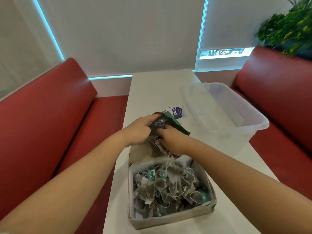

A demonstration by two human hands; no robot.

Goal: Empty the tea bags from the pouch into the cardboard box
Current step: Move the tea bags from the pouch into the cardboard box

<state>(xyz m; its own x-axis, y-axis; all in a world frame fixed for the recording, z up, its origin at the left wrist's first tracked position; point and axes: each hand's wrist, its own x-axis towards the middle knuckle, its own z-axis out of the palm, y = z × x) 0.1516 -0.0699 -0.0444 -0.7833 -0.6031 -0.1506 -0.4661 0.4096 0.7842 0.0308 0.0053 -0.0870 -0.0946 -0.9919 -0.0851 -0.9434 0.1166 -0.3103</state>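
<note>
- Both forearms [70, 179] come in from the bottom corners, and right beyond them the cardboard box [172, 218] sits open on the table [160, 92], heaped with tea bags [168, 188] nearly to its rim.
- Just above the box's far flap [140, 153] hangs the pouch [160, 123], tilted with its mouth toward the box. A clump of bags and strings [168, 160] dangles from it onto the pile.
- Up top, the left hand [140, 130] grips the pouch's upper end with its fingers curled round it. Lower down, the right hand [170, 141] clamps the pouch near the mouth, fingers curled in.
- Watch the fill level: the box looks almost full, so more bags could slide over a wall onto the table.
- Watch those strings too: they look tangled, and a sharp tug could drag settled bags back out.
- Squeeze too hard and a bag could split and scatter leaf.
- How many bags remain inside is anyone's guess, because the hands cover the pouch. Whether the right fingers pinch bags as well as the pouch, I cannot tell.
- Behind the pouch a purple label [176, 111] peeks out, half hidden. To the right sits a clear plastic tub [253, 119] with hazy contents, and the plant [290, 31] beyond it is a blur.
</note>
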